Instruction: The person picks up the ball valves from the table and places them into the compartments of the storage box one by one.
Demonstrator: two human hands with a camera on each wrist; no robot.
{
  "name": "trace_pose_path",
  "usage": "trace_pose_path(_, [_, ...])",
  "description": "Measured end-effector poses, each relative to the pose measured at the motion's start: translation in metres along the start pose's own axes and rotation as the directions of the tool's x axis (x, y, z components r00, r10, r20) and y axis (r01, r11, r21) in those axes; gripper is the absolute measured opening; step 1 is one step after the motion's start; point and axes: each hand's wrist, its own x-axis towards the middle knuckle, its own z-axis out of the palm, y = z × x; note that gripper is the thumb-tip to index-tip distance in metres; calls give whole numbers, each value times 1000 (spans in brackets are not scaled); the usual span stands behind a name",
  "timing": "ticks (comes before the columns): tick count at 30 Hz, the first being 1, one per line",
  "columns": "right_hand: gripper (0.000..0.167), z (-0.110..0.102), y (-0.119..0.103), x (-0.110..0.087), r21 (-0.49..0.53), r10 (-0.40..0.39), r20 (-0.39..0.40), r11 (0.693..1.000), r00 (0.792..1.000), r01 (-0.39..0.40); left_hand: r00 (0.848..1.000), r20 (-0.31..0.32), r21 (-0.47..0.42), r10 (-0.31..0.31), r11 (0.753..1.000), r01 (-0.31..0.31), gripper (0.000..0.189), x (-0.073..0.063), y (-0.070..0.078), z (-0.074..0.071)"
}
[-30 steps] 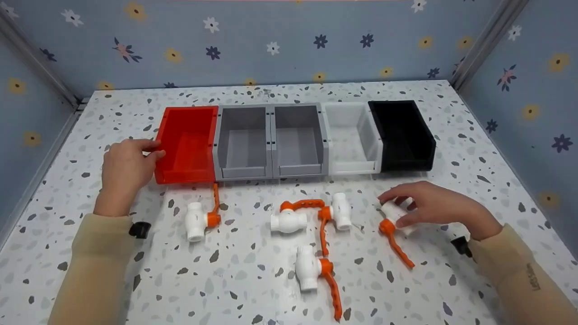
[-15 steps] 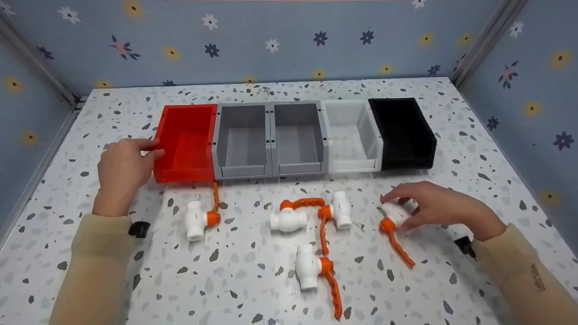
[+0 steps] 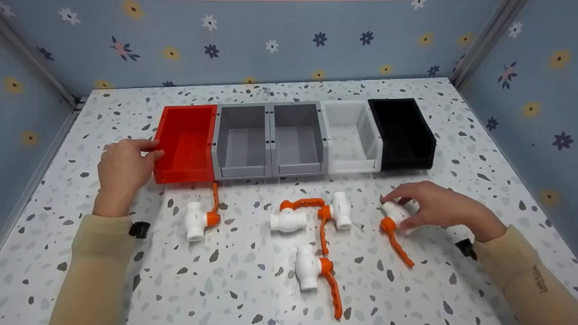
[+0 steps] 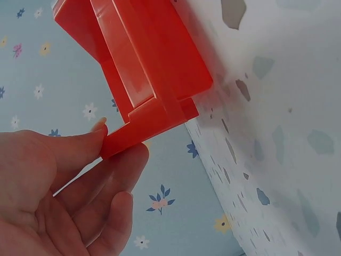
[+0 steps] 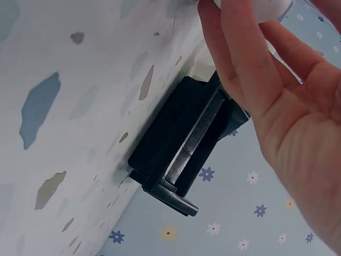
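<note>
My left hand (image 3: 124,169) pinches the left side wall of the red bin (image 4: 138,64) between thumb and fingers, as the left wrist view shows. At the right, my right hand (image 3: 433,205) grips a white ball valve (image 3: 393,212) with an orange lever handle, fingers over the far end of its body and thumb on the near side. The lever points down toward the front right. In the right wrist view only a bit of the white valve body (image 5: 269,8) shows beyond the fingers; the rest is out of frame.
Right of the red bin run two grey bins (image 3: 244,171), a white bin (image 3: 354,167) and a black bin (image 3: 406,164). In front lie several more orange-handled valves: one at left (image 3: 195,221), others mid-table, including a front valve (image 3: 307,268). Flowered walls (image 3: 289,27) enclose the table.
My right hand has shifted very slightly to the right at the valve. My left hand stays on the red bin, and the valves and bins keep their places.
</note>
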Motion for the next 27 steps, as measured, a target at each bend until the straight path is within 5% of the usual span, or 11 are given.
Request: trace_pose_path(27, [50,-1,5,-1,110,-12,-30,994,999,15,1000,6,-3,3,1000,-3,42,0,0,0])
